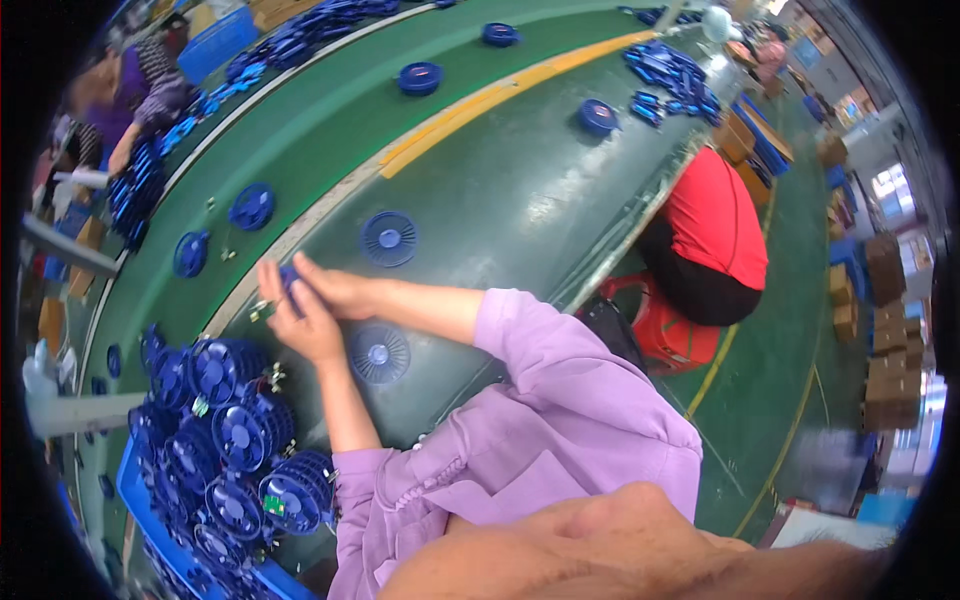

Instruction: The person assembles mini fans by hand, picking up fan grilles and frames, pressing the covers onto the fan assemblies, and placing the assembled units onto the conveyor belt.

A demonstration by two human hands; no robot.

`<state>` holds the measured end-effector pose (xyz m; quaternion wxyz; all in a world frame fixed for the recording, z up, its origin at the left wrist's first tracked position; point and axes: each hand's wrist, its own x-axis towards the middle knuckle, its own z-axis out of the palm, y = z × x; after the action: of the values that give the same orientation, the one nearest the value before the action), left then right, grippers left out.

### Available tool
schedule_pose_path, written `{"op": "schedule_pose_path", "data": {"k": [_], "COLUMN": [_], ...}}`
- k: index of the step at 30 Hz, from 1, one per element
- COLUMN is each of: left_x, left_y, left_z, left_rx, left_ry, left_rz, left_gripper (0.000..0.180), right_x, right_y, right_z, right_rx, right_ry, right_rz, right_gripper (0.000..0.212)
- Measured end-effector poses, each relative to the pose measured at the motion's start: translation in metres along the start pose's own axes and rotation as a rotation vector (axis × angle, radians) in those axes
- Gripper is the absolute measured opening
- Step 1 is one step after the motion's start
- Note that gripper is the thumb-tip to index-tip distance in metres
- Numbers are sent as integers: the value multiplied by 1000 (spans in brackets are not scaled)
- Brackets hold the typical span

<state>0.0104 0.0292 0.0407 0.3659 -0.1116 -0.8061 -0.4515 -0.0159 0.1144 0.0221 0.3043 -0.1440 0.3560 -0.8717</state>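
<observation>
My left hand (pixel 308 325) and my right hand (pixel 338 288) meet over the green work table (pixel 500 215), closed around a blue fan part (pixel 290 277). Most of that part is hidden by the fingers; a small metal or wired bit (pixel 262 311) sticks out beside the left fingers. Just beyond the right hand lies a round blue fan grille (pixel 389 238) with radial slots. A second slotted fan grille (pixel 380 354) rests on the table between my forearms. Left of my left forearm, many blue fan housings (pixel 241 437) are heaped, some showing wires, and one a green circuit board (pixel 274 505).
The heaped housings fill a blue bin (pixel 127 480). A green conveyor belt (pixel 320 150) beyond the table carries spaced fan units (pixel 252 206). Blue parts (pixel 672 80) pile at the table's far end. A person in red (pixel 715 225) sits bent over at the right; others work across the belt.
</observation>
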Motion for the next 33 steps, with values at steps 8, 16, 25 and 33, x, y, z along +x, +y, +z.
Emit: {"op": "schedule_pose_path", "data": {"k": [8, 16, 25, 33], "left_x": [-7, -13, -9, -31], "left_y": [-21, -26, -30, -40], "left_z": [14, 5, 2, 25], "left_rx": [-270, -693, -504, -208], "left_ry": [255, 332, 362, -55], "left_rz": [-377, -563, -345, -282], "left_gripper": [31, 25, 22, 21], "right_x": [-3, -7, 9, 50], "right_y": [2, 10, 8, -113], "right_z": [-20, -5, 1, -82], "right_rx": [-885, -1109, -909, -1646], "right_ry": [53, 118, 115, 677], "right_rz": [-338, -515, -420, -656], "right_gripper": [58, 69, 54, 74]}}
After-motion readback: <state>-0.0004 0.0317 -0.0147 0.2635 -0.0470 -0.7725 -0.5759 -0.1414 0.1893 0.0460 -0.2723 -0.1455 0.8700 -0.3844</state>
